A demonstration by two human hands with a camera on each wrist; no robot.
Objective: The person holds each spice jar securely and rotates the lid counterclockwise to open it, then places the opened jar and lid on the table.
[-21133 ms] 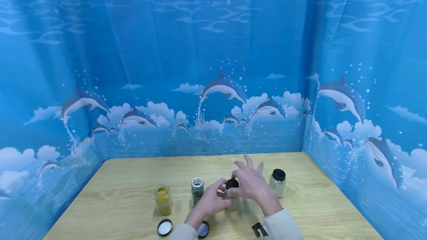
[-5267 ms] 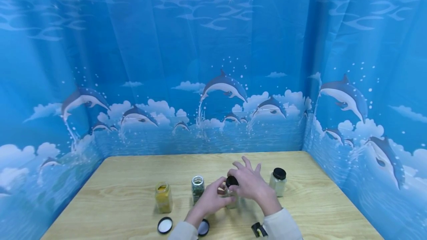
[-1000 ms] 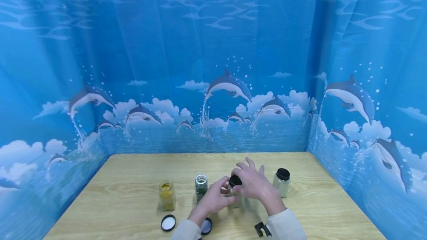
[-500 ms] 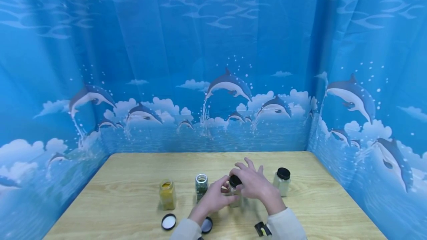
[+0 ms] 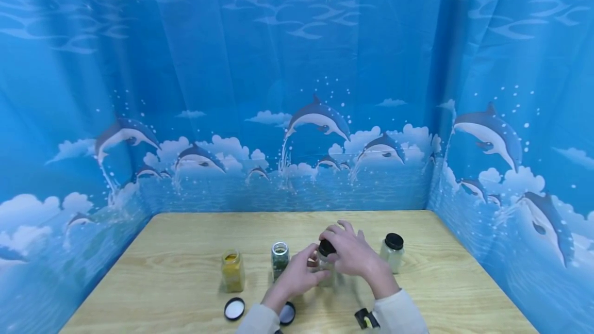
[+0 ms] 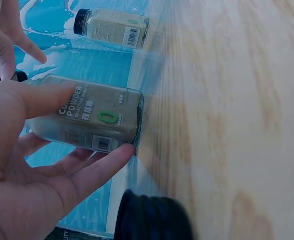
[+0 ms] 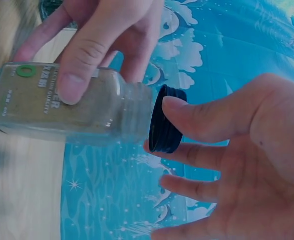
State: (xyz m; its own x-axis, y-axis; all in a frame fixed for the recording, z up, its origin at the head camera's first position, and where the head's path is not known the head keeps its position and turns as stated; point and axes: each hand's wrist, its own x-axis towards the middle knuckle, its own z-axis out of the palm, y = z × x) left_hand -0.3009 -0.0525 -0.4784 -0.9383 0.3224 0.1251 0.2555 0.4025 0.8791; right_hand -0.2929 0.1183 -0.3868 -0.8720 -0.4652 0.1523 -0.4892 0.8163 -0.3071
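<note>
My left hand (image 5: pixel 297 274) grips a square glass spice jar (image 7: pixel 86 107) of greyish powder around its body. The jar stands upright on the table, and part of its label reads "POWDER" in the left wrist view. In my right hand (image 5: pixel 353 254) a black screw lid (image 7: pixel 168 119) is pinched between thumb and index finger, the other fingers spread. The right wrist view has the lid tilted and just off the jar's threaded neck (image 7: pixel 137 111), a narrow gap between them. From the head camera, fingers cover much of the jar.
To the left stand a lidless jar of yellow powder (image 5: pixel 233 274) and a lidless jar of green flakes (image 5: pixel 280 262). Two black lids (image 5: pixel 234 309) (image 5: pixel 287 313) lie in front. A black-capped jar (image 5: pixel 392 256) stands at right; a small black object (image 5: pixel 365 318) lies near the right sleeve.
The lid has risen slightly and tilted away from the jar's neck, lifted by my right hand. My left hand keeps its hold on the jar in the same place.
</note>
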